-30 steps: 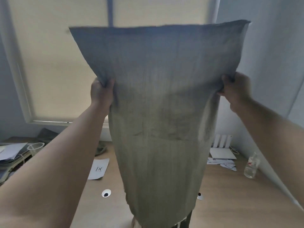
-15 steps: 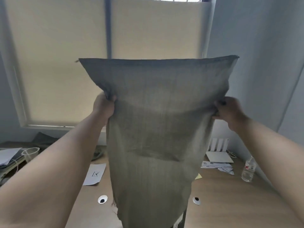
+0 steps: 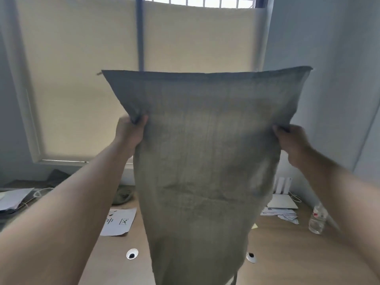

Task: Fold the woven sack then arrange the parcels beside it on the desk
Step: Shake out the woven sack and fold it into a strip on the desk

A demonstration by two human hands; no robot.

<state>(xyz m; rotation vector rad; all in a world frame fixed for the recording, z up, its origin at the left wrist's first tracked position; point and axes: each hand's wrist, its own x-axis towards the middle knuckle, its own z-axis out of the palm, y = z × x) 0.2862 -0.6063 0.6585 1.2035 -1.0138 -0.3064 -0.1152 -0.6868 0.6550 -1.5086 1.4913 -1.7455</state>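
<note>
Holding the woven sack (image 3: 205,151) up by both side edges, with left hand (image 3: 129,134) and right hand (image 3: 292,140) each clenched on the cloth. Hanging spread flat above the desk (image 3: 287,254). Farther back, a marked paper sheet (image 3: 119,222), a clear bottle (image 3: 317,220), then the drawn blind (image 3: 82,79).

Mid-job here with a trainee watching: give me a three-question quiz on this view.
1. True or false: the grey-green woven sack hangs unfolded above the wooden desk, its side edges gripped by the left hand and the right hand.
2. Where does the clear plastic bottle stand? A) right of the sack B) left of the sack C) inside the sack
3. Fill in: the white paper sheet with a crossed box lies to the sack's ____.
Key: 1 true; 2 A; 3 left.
</note>
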